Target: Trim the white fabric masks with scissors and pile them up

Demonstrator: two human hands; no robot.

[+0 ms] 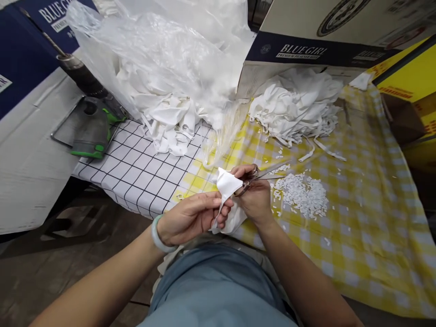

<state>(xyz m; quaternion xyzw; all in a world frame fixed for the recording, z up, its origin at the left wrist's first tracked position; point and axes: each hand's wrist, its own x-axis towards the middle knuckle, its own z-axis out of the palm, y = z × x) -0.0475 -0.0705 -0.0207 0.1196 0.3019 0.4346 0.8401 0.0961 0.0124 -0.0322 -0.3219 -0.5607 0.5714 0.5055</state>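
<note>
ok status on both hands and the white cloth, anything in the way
Left hand pinching white cloth. Right hand holding scissors, blades pointing away from cloth. Clippings heaped off right, not blocking.

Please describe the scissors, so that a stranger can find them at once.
Find the yellow-checked tablecloth. Above its left part, the right hand holds the scissors, blades pointing rightward. Their greyish metal sets them apart from the white fabric piece beside them.
</note>
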